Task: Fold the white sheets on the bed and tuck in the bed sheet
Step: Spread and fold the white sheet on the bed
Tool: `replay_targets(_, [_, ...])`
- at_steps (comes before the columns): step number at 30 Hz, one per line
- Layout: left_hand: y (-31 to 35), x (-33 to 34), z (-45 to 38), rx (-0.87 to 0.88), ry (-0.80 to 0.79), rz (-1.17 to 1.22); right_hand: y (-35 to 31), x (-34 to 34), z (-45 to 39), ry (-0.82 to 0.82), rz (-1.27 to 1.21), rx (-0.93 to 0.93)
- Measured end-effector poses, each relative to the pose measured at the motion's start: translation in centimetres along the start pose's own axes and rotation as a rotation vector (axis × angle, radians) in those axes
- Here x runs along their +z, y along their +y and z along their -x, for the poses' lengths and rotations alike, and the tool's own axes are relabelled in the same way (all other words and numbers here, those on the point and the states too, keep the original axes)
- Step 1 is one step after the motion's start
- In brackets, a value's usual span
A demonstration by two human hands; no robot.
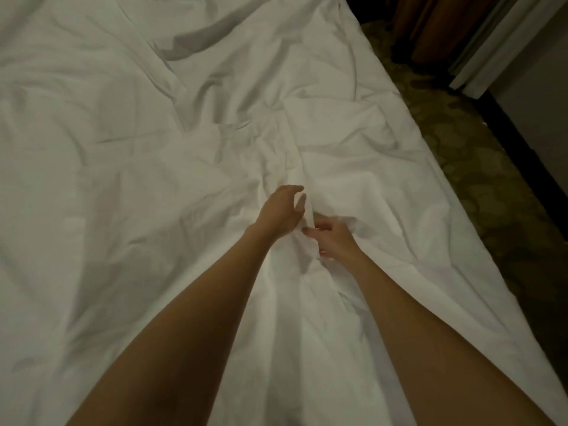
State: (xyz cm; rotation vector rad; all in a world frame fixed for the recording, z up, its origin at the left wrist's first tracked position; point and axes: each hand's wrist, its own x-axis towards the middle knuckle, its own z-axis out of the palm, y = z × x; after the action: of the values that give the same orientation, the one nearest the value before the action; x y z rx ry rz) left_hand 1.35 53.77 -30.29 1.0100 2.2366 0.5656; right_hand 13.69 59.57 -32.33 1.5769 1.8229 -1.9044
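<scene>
A crumpled white sheet [353, 142] covers the bed and fills most of the view, with a raised ridge of gathered cloth running down the middle between my arms. My right hand [333, 238] pinches a bunch of this ridge, its fingers curled into the fabric. Just above and to the left, my left hand [284, 212] hovers by the same ridge with its fingers spread and loosely bent, holding nothing. A second layer of white sheet [92, 179] lies flatter on the left half of the bed.
The bed's right edge [455, 186] runs diagonally from top centre to lower right. Beyond it lies dark patterned carpet [479, 167]. Brown curtains [436, 26] hang at the top right, beside a white door frame [504, 47] and a dark baseboard [516, 142].
</scene>
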Motion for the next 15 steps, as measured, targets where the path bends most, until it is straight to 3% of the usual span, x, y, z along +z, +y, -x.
replay_targets(3, [0.3,0.4,2.9,0.012,0.037,0.046,1.6,-0.1,2.0,0.022,-0.052,0.025])
replay_targets(8, [-0.1,3.2,9.2,-0.063,0.058,0.155,5.5,-0.2,5.8,-0.119,0.248,0.153])
replay_targets(13, [-0.3,5.8,14.6,-0.071,-0.117,0.156,7.4,-1.7,7.2,0.195,0.337,0.035])
replay_targets(15, [-0.5,6.2,16.1,-0.083,-0.151,0.118,8.5,-2.2,8.0,0.211,0.333,0.049])
